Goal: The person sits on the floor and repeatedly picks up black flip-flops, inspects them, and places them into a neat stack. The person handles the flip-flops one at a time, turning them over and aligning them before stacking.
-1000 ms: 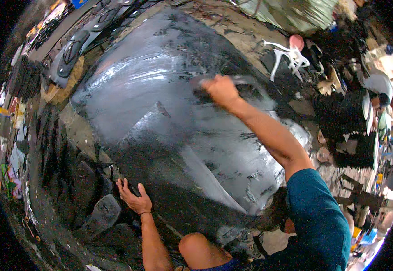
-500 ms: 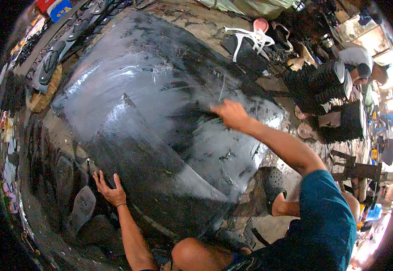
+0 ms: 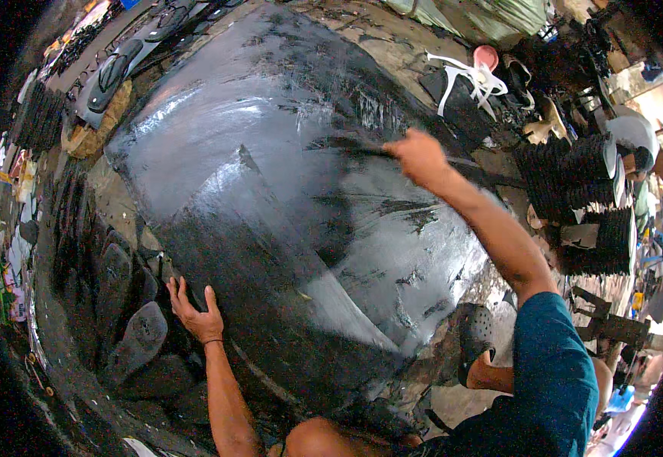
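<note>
A large dark sheet [image 3: 270, 251] lies spread before me, with wet, glossy grey-black streaks across much of its surface. Over its far right part, my right hand [image 3: 424, 161] is closed round a dark brush-like tool [image 3: 358, 145], which points left along the sheet; blur hides its exact kind. My left hand [image 3: 198, 316] rests at the sheet's near left edge with fingers spread and nothing in them. Beside that hand lie dark sole-shaped pieces [image 3: 140, 335].
Dark sandals [image 3: 111, 76] line the far left. White straps [image 3: 472, 80] and a pink piece [image 3: 486, 57] sit at the far right, near stacks of dark soles [image 3: 594, 240]. A foot in a dark perforated clog [image 3: 474, 335] is by the sheet's right edge.
My right hand has moved slightly farther away over the sheet, and the tool shows more clearly. The whole view has shifted a little. My left hand stays at the edge.
</note>
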Tool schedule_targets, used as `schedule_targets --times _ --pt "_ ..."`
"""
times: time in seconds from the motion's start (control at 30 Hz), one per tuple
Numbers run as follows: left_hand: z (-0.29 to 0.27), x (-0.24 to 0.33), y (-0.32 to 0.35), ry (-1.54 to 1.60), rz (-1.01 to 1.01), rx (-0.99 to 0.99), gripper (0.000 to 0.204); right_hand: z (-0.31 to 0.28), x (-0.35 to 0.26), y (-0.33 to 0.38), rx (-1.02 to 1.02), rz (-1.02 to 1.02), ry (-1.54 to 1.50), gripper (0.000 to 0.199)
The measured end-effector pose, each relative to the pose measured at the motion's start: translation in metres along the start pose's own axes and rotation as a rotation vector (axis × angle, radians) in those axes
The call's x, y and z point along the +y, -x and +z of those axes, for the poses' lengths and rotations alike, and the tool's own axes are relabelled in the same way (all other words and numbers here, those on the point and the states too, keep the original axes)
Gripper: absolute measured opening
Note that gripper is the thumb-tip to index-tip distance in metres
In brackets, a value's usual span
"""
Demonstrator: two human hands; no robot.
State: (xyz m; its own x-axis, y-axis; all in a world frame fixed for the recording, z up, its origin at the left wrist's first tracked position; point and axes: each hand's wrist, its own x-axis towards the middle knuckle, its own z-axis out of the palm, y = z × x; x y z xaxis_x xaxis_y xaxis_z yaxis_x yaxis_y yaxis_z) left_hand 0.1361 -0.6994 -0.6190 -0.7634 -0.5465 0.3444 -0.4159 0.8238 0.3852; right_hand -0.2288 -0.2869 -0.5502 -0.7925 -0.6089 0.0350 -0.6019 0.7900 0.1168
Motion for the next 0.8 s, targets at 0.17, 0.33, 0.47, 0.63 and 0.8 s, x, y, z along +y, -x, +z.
schedule_targets --times 0.17,0.33,0.47,0.63,0.8 --pt "0.020 0.025 -0.003 0.052 -0.013 -0.036 0.054 -0.005 0.060 -0.079 0.298 0.149 0.012 0.030" --pt "0.016 0.014 -0.002 0.082 -0.004 -0.011 0.055 0.044 0.018 -0.010 -0.040 -0.105 0.042 0.033" --pt "0.008 0.004 0.000 0.007 -0.008 -0.001 0.054 -0.051 0.018 0.110 -0.021 0.092 -0.114 0.048" --pt "0.030 0.013 0.003 0.111 0.064 0.012 0.054 0.005 0.012 0.208 0.059 0.110 0.029 0.022" --pt "0.014 -0.006 0.000 0.101 0.060 0.036 0.055 -0.027 -0.069 0.279 -0.175 -0.049 -0.279 0.054"
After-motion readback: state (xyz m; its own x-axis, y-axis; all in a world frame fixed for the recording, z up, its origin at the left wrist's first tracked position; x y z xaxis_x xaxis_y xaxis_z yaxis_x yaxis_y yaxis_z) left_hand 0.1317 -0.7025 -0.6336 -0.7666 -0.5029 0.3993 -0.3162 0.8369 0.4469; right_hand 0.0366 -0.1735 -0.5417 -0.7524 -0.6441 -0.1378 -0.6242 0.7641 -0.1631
